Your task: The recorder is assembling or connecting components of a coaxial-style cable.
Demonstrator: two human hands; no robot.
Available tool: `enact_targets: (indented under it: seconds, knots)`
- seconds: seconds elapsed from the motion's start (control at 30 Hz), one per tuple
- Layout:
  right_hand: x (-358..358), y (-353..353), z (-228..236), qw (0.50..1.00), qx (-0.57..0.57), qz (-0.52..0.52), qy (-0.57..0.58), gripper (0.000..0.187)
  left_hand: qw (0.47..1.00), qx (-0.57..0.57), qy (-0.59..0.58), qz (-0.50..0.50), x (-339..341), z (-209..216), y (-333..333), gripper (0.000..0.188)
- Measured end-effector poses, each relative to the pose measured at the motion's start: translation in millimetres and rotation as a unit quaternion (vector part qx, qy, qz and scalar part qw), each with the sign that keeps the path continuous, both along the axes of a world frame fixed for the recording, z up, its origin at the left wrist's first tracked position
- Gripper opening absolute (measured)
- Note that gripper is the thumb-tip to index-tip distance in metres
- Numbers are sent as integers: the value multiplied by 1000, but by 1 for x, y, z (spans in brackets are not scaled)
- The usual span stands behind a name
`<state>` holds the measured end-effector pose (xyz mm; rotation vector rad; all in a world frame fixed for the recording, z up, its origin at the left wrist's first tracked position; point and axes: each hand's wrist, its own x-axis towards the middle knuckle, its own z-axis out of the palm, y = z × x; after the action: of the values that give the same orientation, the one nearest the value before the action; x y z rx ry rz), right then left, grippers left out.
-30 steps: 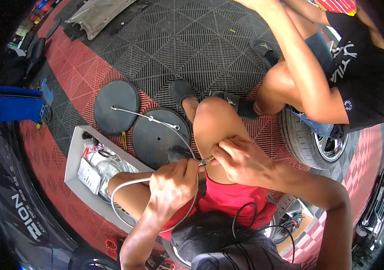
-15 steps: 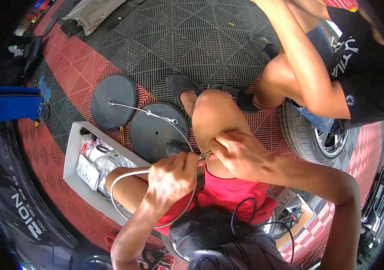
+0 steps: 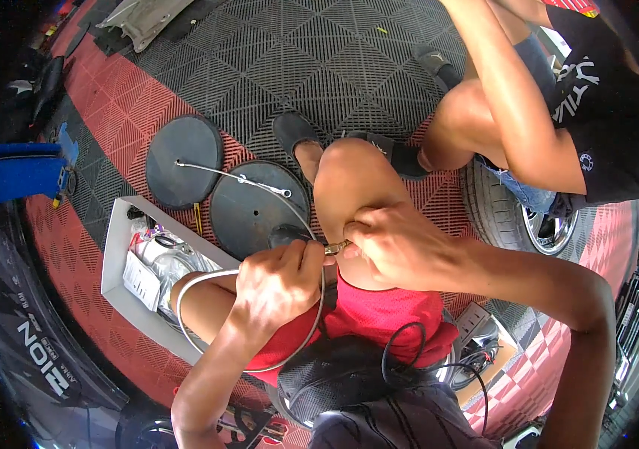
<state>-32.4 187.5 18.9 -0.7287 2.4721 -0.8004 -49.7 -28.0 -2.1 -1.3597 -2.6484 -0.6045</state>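
Observation:
Above my red shorts, my left hand [image 3: 280, 280] is closed around a thin light-grey hose [image 3: 198, 281]. The hose loops out to the left, then up over the round black pads. Between my hands shows a brass-coloured metal fitting [image 3: 336, 247] on the hose's end. My right hand [image 3: 402, 245] pinches the far side of that fitting, resting against my right thigh; its fingertips partly hide the grip. A silver piece like a small combination wrench [image 3: 265, 186] lies across the nearer round pad [image 3: 231, 224], alongside the hose.
At left stands a white box [image 3: 116, 251] of bagged parts and papers. Another round pad [image 3: 183, 179] lies beyond it, near a yellow-handled tool [image 3: 198, 217]. A co-worker [image 3: 551, 135] sits at right by a tyre [image 3: 488, 206]. A small open box [image 3: 495, 355] with cables is beside my seat.
The whole view has shifted slightly, with things sitting a little further left and up. Both hands keep hold of the hose and its fitting, with little visible change in grip.

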Motion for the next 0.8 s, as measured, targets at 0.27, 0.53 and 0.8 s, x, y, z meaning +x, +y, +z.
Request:
enact_targets:
  seconds: [0.27, 0.53, 0.8]
  knots:
    - [6, 2, 5, 1000, -25, -8, 15, 16, 997, -9, -74, 24, 3, 6, 0, 19]
    - [3, 2, 2, 1000, -6, 1, 18, 19, 993, 26, -115, 18, 1, 1, 1, 18]
    - [-16, 1, 15, 999, -30, -19, -34, 9, 997, 16, -74, 8, -6, 4, -1, 17]
